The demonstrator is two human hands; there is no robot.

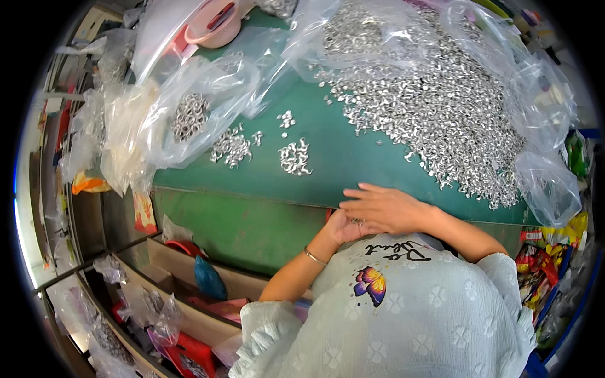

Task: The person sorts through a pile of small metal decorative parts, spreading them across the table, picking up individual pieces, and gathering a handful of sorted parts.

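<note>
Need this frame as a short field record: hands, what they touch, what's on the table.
left hand: cupped at the table edge, under the right hand, holding small metal pieces
right hand: flat, palm down, over the left hand
table: green top
large heap: small silver metal parts on clear plastic
small piles: parts grouped left of the heap
clear bag: holds metal rings

The right hand [384, 208] is lying over the left hand [343, 227], hiding most of its palm and fingers and whatever small parts it is cupping. Clear plastic bags [189, 107] are blurring the metal pieces inside. The pink container [214, 25] is running off the top edge.
</note>
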